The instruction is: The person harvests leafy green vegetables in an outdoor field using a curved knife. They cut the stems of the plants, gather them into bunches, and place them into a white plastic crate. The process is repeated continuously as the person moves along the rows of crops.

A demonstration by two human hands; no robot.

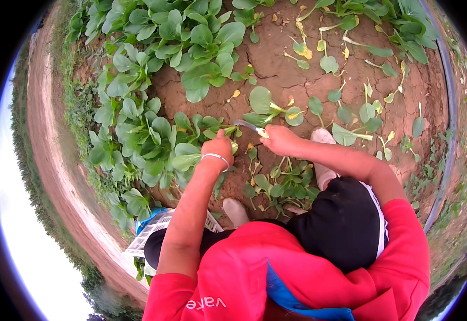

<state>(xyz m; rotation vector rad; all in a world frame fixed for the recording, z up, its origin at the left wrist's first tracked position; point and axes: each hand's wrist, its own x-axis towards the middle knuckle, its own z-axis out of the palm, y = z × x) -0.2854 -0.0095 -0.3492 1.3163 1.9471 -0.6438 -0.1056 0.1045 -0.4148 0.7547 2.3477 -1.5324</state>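
My left hand (218, 149), with a light bracelet at its wrist, grips a leafy green plant (187, 152) by its pale stems, at the edge of the standing greens. My right hand (278, 139) is closed on the handle of a small curved knife (248, 124). Its blade points left, with the tip close to the stems just above my left hand; whether it touches them I cannot tell. Cut leaves with a pale stem base (271, 106) lie on the soil just above the knife.
Dense leafy greens (137, 132) grow on the left. Loose and yellowed leaves (302, 50) lie on cracked soil at the right, before a dark hose (450, 88). A leaf pile (285, 182) lies between my feet. A white plastic crate (153, 230) stands beside my left leg.
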